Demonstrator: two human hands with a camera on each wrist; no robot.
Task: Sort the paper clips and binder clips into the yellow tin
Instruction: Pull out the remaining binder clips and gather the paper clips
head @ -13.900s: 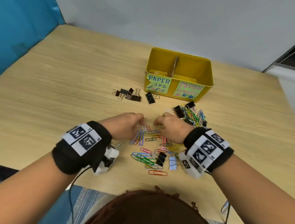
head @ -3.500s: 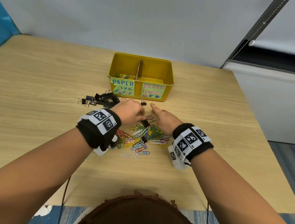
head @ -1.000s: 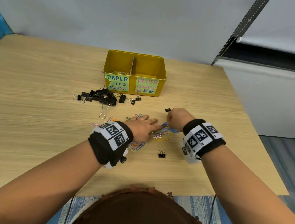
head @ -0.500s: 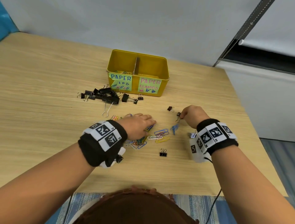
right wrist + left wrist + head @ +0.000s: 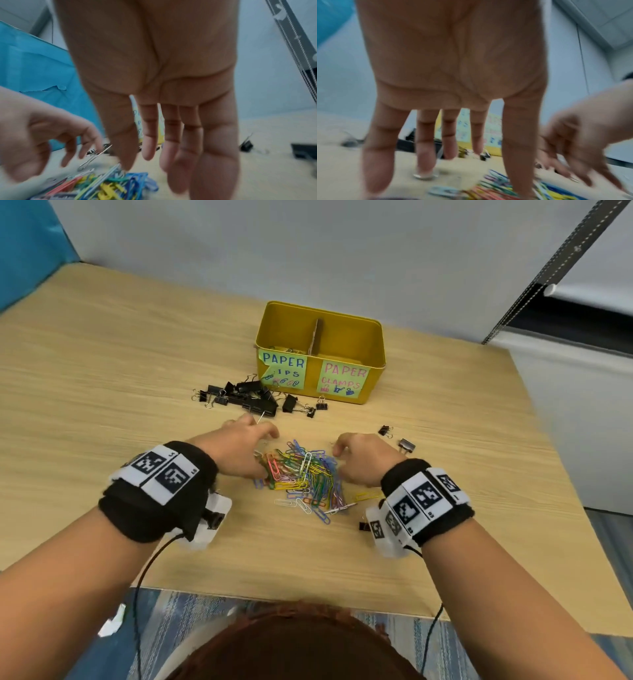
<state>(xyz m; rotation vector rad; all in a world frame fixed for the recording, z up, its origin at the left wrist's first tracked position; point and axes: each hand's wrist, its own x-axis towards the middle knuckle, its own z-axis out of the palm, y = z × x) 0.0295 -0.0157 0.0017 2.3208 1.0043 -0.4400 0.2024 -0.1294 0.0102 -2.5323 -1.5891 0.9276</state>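
Note:
A heap of coloured paper clips [image 5: 301, 474] lies on the wooden table [image 5: 102, 392] between my hands. My left hand [image 5: 246, 440] is at the heap's left edge, fingers straight and spread [image 5: 426, 142], tips down at the table. My right hand [image 5: 352, 453] is at the heap's right edge, fingers also extended [image 5: 173, 142], holding nothing. In both wrist views the paper clips [image 5: 496, 189] [image 5: 106, 186] lie just under the fingertips. Behind stands the yellow tin [image 5: 375, 337], split by a divider and labelled for paper clips and paper clamps. Black binder clips [image 5: 246, 400] lie in a group at its front left.
Two loose binder clips [image 5: 385, 430] [image 5: 407, 445] lie right of my right hand, and another small one [image 5: 363, 525] sits by my right wrist. The table's near edge [image 5: 308, 601] is close behind my forearms, its right edge [image 5: 548, 440] beyond the tin.
My right hand has moved left from the small binder clips to the paper clips. The paper clips, scattered before, are now bunched in one heap between both hands.

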